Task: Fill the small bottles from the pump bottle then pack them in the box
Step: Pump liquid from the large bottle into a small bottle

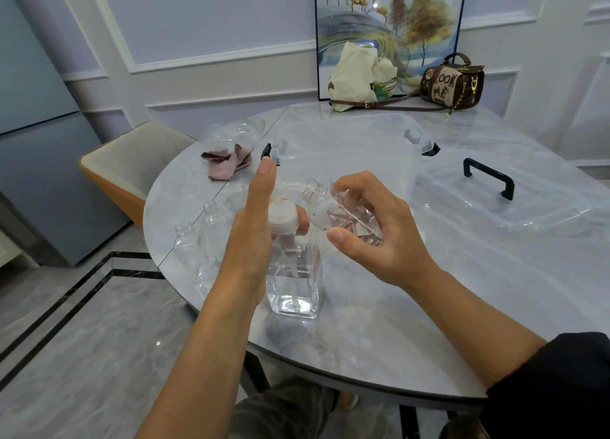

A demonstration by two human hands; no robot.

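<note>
"Scanning from nine o'clock: what are you seeing?"

"I'm seeing three empty small bottles (186,242) standing on the table (429,306) at nine o'clock of the pump bottle (293,283), and a pinkish cloth (227,165) lying at eleven."

"And the hands?"

"My left hand (254,227) is lying straight-fingered over the pump head, thumb tucked beside the collar. My right hand (373,230) is curling round a tilted small bottle (321,207), holding its mouth at the nozzle, at one o'clock of the pump bottle. The clear box (330,141) is sitting open at twelve, its lid (528,214) lying at two."
</note>
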